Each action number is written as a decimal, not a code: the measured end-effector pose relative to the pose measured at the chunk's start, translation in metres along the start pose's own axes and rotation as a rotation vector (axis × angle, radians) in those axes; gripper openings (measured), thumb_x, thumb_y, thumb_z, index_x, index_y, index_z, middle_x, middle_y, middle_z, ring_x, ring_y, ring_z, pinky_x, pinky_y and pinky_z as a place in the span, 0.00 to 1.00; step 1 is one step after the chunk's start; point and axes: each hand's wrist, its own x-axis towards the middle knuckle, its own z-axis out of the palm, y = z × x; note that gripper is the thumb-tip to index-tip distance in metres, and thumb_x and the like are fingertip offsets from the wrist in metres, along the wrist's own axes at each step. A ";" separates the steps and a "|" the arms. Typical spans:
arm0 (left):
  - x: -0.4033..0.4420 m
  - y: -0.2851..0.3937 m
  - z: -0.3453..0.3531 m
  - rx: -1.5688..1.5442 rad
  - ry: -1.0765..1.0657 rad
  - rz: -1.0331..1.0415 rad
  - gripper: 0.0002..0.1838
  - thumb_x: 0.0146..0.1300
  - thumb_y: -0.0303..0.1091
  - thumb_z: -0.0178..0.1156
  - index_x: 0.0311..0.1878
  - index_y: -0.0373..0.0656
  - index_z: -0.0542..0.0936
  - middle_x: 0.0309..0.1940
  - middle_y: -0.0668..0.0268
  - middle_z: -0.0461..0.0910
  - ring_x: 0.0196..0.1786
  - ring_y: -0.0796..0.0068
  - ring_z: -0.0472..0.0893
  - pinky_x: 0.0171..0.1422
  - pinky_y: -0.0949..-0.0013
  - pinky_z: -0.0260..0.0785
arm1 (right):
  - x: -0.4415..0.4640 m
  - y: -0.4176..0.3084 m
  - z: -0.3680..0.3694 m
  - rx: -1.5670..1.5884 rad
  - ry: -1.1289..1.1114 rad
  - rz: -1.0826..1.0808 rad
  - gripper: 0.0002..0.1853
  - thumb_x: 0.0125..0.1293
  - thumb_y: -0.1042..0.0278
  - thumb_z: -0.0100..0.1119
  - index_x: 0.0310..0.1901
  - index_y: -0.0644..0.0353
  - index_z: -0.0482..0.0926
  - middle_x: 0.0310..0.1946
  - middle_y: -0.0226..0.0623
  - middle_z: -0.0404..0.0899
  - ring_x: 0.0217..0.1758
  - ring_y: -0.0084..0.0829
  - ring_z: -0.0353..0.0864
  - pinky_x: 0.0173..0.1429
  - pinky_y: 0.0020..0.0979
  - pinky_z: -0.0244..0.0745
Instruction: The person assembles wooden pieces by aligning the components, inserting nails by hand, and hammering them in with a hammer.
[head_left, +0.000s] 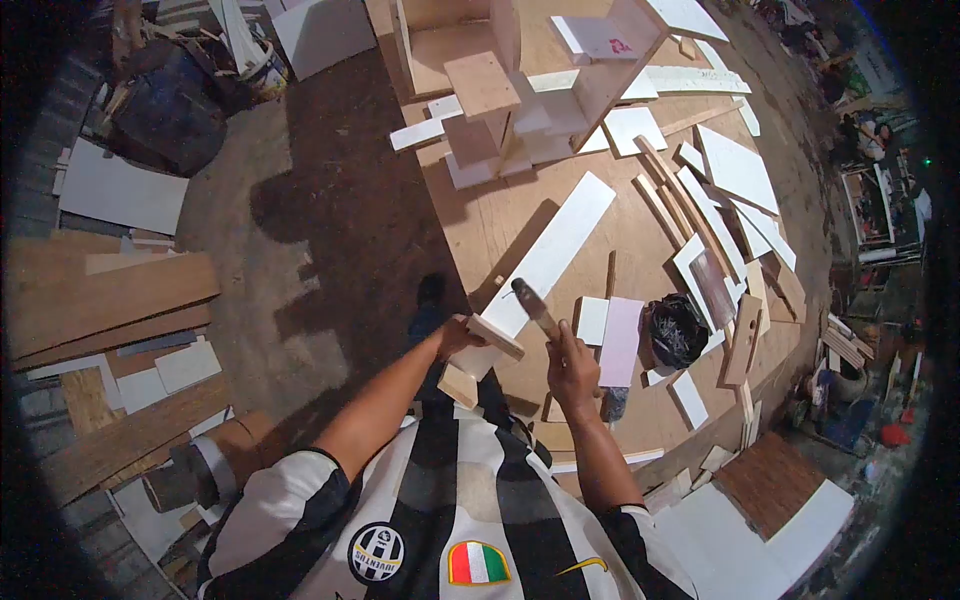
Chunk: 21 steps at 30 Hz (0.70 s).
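Observation:
My right hand (573, 372) is closed round the handle of a hammer (528, 298). The hammer's head is over a long white board (560, 245), which slants across the worktable. At the board's near end, my left hand (458, 338) grips a short wooden crosspiece (497, 337), its fingers partly hidden. Below that crosspiece is another small wooden block (459, 386), close to my body. Right of the hammer lie a small white block (591, 321) and a pale pink panel (622, 342). A black bag of nails (677, 331) sits beside the panel.
A partly built wooden frame with shelves (480, 85) stands at the table's far end. White and bare wood strips (712, 215) are heaped along the right side. On the floor at left are stacked planks (120, 300) and a dark barrel (170, 110).

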 end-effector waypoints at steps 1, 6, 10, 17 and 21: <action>-0.002 0.006 -0.001 0.001 0.000 0.000 0.17 0.59 0.31 0.71 0.52 0.41 0.85 0.45 0.64 0.86 0.46 0.71 0.82 0.55 0.63 0.74 | -0.001 0.004 0.005 -0.102 -0.113 0.010 0.30 0.66 0.66 0.65 0.70 0.41 0.70 0.32 0.40 0.80 0.30 0.45 0.82 0.30 0.43 0.75; -0.012 0.037 0.003 0.009 -0.041 0.035 0.19 0.57 0.33 0.73 0.53 0.43 0.85 0.46 0.64 0.86 0.47 0.71 0.83 0.55 0.64 0.74 | 0.000 -0.003 0.000 -0.201 -0.242 0.109 0.31 0.66 0.68 0.65 0.71 0.40 0.69 0.32 0.41 0.80 0.31 0.46 0.82 0.32 0.43 0.76; -0.016 0.037 0.009 0.069 0.114 0.025 0.20 0.56 0.35 0.74 0.53 0.42 0.85 0.46 0.65 0.86 0.45 0.72 0.83 0.52 0.65 0.75 | 0.011 -0.011 -0.012 -0.081 -0.085 0.143 0.31 0.67 0.70 0.64 0.71 0.45 0.68 0.33 0.43 0.81 0.33 0.45 0.83 0.34 0.41 0.77; -0.036 0.085 0.010 -0.275 -0.090 -0.102 0.21 0.56 0.33 0.75 0.53 0.41 0.84 0.49 0.66 0.86 0.50 0.74 0.81 0.58 0.65 0.73 | 0.008 -0.004 -0.005 -0.033 -0.016 -0.034 0.34 0.68 0.65 0.63 0.74 0.39 0.63 0.34 0.42 0.81 0.30 0.45 0.82 0.28 0.44 0.73; -0.036 0.072 0.016 -0.060 0.032 -0.062 0.21 0.57 0.32 0.74 0.54 0.42 0.84 0.50 0.65 0.85 0.51 0.74 0.81 0.56 0.66 0.73 | 0.012 0.008 0.006 -0.171 -0.156 0.057 0.34 0.69 0.64 0.61 0.74 0.34 0.61 0.31 0.42 0.79 0.28 0.46 0.80 0.26 0.45 0.72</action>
